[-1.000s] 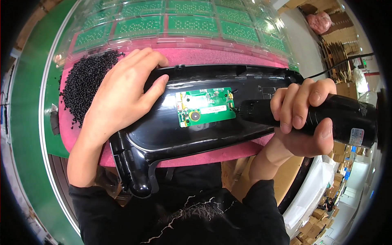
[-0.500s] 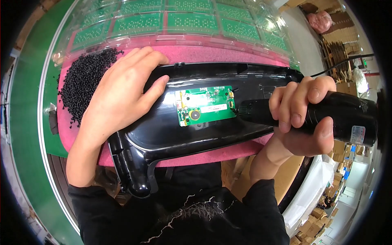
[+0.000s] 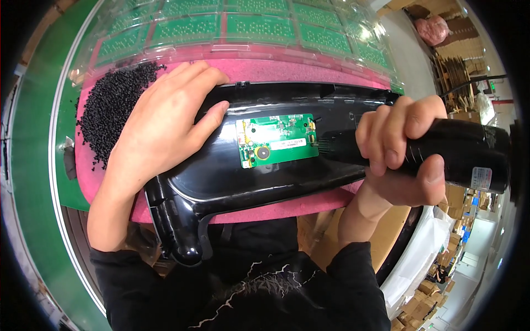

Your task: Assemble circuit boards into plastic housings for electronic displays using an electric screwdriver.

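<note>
A black plastic housing, open side up, lies across a pink mat. Inside it sits a green circuit board with a white label and a small round part. My left hand grips the housing's left end, thumb on the inside and fingers over the far edge. My right hand is wrapped round a black electric screwdriver, held nearly level. The screwdriver's dark front end is at the board's right edge; its exact contact point I cannot tell.
Beside my left hand is a pile of small black screws on the pink mat. Clear plastic trays of green circuit boards stand at the back. A dark cord runs at the right, with cardboard boxes farther off.
My right hand and the screwdriver have shifted slightly left. The housing and board have moved very little, and my left hand keeps its hold.
</note>
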Demonstrator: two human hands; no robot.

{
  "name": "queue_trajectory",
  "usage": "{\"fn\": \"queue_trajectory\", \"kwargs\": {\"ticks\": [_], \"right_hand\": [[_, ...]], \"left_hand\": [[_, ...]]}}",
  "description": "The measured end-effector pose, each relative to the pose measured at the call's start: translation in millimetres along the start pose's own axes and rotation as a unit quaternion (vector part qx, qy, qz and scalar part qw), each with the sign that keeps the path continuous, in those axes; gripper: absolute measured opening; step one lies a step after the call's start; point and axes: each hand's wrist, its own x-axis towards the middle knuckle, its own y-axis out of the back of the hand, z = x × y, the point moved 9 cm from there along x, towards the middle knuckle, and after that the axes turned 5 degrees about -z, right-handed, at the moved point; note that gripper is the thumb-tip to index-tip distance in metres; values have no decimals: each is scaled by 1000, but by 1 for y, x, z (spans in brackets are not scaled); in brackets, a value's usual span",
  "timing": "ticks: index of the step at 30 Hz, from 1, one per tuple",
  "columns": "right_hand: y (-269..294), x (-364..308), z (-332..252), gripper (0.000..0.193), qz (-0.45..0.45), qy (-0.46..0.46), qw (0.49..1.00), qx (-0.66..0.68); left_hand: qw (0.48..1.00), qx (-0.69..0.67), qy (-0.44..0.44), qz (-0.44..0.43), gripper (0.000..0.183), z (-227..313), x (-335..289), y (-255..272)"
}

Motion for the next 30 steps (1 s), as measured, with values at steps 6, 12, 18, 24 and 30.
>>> {"fn": "queue_trajectory", "kwargs": {"ticks": [6,12,18,24,30], "right_hand": [[-19,-2,5,42,8,-25,999,-39],[-11,9,11,43,-45,2,999,11],[12,16,25,44,-6,-81,987,140],[83,-4,35,34,274,-140,908,284],[-19,-32,-47,46,-10,-73,974,-212]], "left_hand": [[1000,5,-2,-11,28,0,1,0],[1000,23,-13,-8,29,4,-2,1],[999,3,1,-38,28,3,-5,0],[991,-9,-37,-128,23,19,-10,-15],[989,1,-50,-139,20,22,-12,-16]]}}
